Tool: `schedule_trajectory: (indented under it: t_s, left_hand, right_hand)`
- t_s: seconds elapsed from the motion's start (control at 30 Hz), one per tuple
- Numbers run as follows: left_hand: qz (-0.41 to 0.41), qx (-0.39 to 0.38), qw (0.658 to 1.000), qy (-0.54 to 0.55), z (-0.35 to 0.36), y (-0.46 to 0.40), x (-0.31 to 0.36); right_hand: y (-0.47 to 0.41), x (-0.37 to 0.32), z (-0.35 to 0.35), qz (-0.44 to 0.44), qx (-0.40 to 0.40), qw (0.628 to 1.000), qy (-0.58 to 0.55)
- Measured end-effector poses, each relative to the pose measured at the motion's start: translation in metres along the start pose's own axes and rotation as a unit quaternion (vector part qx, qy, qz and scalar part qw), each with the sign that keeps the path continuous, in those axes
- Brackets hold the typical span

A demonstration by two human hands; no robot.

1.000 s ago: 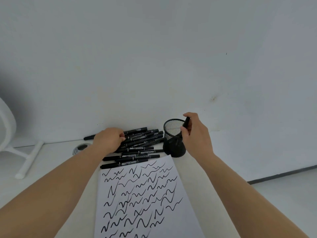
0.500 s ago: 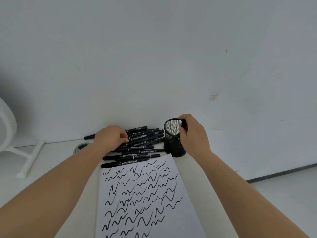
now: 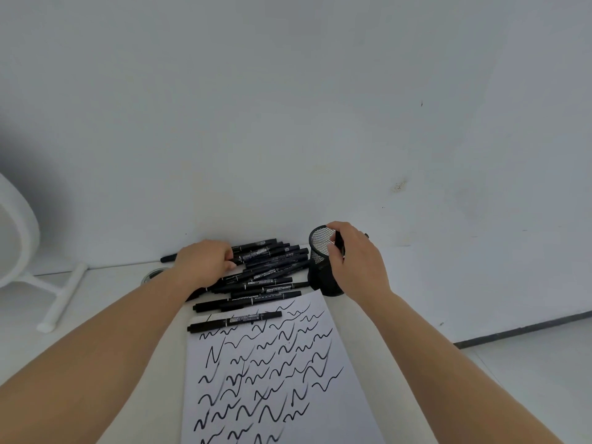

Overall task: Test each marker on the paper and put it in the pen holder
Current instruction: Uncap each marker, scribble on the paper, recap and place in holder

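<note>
Head view: I see the paper [image 3: 275, 379] full of squiggles on the bench [image 3: 128, 299]. Behind it, my left hand [image 3: 205, 262] grips one of the markers [image 3: 266, 274]. My right hand [image 3: 355, 261] pinches a marker [image 3: 339, 243] over the pen holder [image 3: 320, 251].

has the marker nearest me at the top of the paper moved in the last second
Yes. The nearest marker has slid toward the person: earlier it lay beyond the paper's top edge, now it lies across the topmost scribbles, apart from the pile.

"TWIN MARKER" on marker [image 3: 278, 288]
</note>
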State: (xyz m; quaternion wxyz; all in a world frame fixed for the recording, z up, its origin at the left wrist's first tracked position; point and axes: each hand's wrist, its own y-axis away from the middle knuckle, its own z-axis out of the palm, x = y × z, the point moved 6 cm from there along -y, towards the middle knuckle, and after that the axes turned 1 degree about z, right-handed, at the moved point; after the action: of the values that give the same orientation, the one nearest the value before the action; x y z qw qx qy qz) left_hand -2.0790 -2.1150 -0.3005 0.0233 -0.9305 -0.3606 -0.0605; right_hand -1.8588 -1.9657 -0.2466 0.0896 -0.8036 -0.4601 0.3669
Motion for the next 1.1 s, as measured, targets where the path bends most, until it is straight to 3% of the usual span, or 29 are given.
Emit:
schedule_trajectory:
  t_s: [0.23,0.4,0.5,0.6,0.77,1.0,1.1]
  left_hand:
    - [0.010,0.113,0.991,0.073,-0.029,0.035,0.009]
    - [0.048,0.185,0.965,0.182,-0.049,0.080,0.033]
    - [0.070,0.196,0.941,0.265,-0.054,0.110,0.049]
    - [0.109,0.196,0.933,0.280,-0.054,0.138,0.069]
    - [0.148,0.174,0.927,0.297,-0.038,0.181,0.091]
    - [0.085,0.041,0.908,0.409,0.010,0.223,0.098]
    - [0.033,-0.044,0.874,0.483,0.022,0.231,0.100]
  right_hand:
    - [0.012,-0.009,-0.006,-0.038,0.033,0.998,0.040]
    - [0.038,-0.034,-0.031,-0.072,0.161,0.984,-0.013]
    - [0.061,-0.039,-0.017,0.023,0.051,0.982,-0.179]
    - [0.083,-0.050,-0.001,0.112,-0.034,0.941,-0.317]
    - [0.114,-0.066,0.005,0.186,-0.044,0.882,-0.431]
    - [0.154,-0.064,0.014,0.227,-0.067,0.844,-0.482]
    - [0.167,-0.057,0.020,0.251,-0.062,0.827,-0.499]
